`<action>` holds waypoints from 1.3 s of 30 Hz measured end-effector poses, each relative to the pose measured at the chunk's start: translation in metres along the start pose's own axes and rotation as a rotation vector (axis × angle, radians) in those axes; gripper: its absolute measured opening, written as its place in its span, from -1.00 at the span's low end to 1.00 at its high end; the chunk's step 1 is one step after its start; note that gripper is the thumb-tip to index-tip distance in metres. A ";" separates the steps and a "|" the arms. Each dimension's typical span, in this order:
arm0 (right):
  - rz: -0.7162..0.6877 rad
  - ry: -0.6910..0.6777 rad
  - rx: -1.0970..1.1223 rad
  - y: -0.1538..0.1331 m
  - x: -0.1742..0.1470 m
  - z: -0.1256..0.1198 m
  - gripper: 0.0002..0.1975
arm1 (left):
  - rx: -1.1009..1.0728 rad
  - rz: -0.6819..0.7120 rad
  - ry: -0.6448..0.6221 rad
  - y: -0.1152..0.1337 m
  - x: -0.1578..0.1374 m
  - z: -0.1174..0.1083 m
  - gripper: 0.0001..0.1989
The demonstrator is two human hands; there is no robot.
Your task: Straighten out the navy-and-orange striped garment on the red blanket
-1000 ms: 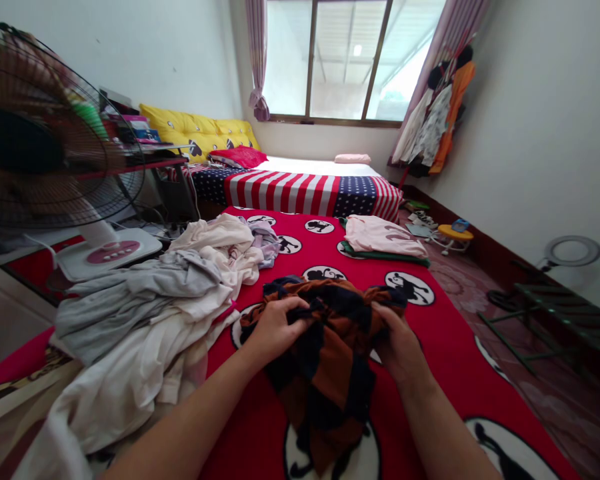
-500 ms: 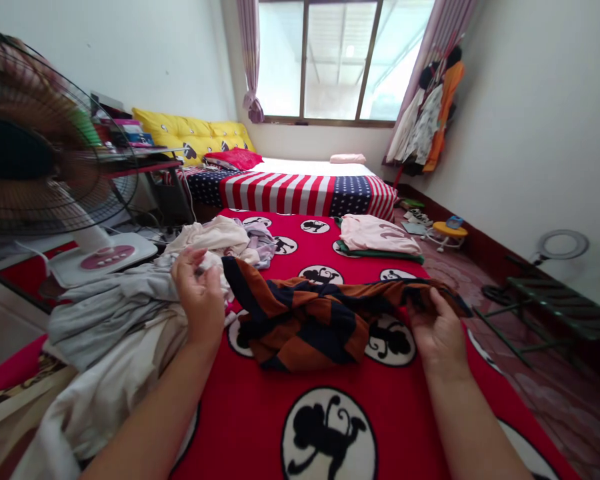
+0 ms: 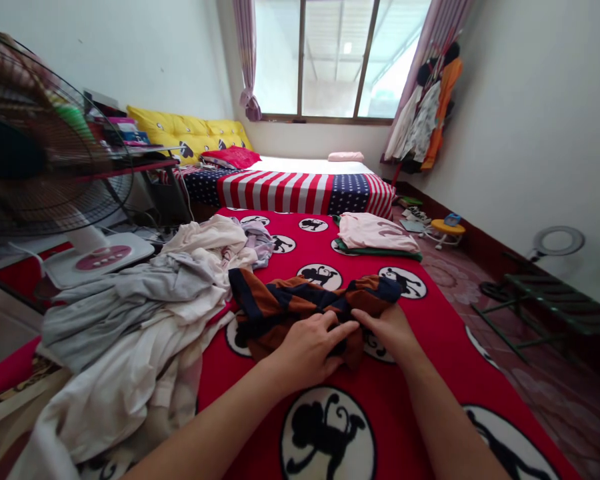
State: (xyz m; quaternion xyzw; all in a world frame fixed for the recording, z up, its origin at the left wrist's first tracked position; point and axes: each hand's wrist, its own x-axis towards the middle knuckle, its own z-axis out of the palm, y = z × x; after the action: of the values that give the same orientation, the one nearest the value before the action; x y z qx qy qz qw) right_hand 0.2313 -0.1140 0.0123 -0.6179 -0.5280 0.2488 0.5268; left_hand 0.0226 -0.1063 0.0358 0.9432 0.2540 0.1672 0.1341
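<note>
A crumpled garment in rust-brown and navy checks (image 3: 290, 297) lies on the red blanket printed with black monkeys in white circles (image 3: 405, 413). My left hand (image 3: 310, 347) is at its near edge, with dark cloth between the thumb and index finger. Close by on the right, my right hand (image 3: 387, 333) grips the garment's right part, its thumb on top and the other fingers hidden under the cloth. The fingertips of both hands nearly meet. Part of the garment is hidden behind my left hand.
A heap of white and grey clothes (image 3: 145, 300) covers the left side. A folded pink shirt (image 3: 373, 230) lies on green cloth at the far right. A fan (image 3: 100, 250) stands left, a dark green folding stool (image 3: 555, 303) right. Behind is a bed with a striped cover (image 3: 280, 190).
My left hand has moved right, from beside the clothes heap onto the garment. My right hand has moved left, drawing the garment's right end inward and bunching it.
</note>
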 end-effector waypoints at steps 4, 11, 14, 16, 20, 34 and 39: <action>0.070 0.140 0.006 0.003 0.000 -0.003 -0.69 | -0.373 -0.053 0.206 -0.006 -0.003 -0.019 -0.65; 0.093 0.598 0.659 -0.020 0.006 -0.019 -0.67 | -1.642 -0.513 1.075 -0.078 -0.019 -0.076 -0.74; 0.136 0.609 0.725 -0.021 0.006 -0.014 -0.65 | -1.741 -0.637 1.068 -0.102 -0.028 -0.075 -0.76; 0.158 0.570 0.748 -0.019 0.006 -0.009 -0.66 | -1.470 -0.671 1.115 -0.099 -0.031 -0.070 -0.81; 0.177 0.511 0.739 -0.014 0.005 -0.001 -0.66 | -0.579 -0.410 1.074 -0.054 -0.031 -0.059 -0.87; 0.268 0.441 0.721 -0.012 0.002 -0.003 -0.66 | 0.391 -0.641 0.311 -0.032 -0.012 -0.014 -0.73; 0.273 0.430 0.717 -0.010 0.002 -0.002 -0.63 | -0.111 -0.711 0.463 -0.052 -0.015 -0.028 -0.92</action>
State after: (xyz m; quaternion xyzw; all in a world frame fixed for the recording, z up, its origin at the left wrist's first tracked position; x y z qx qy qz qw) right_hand 0.2295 -0.1143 0.0225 -0.4977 -0.2000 0.3494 0.7682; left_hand -0.0225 -0.0663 0.0400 0.7257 0.5775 0.3312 0.1737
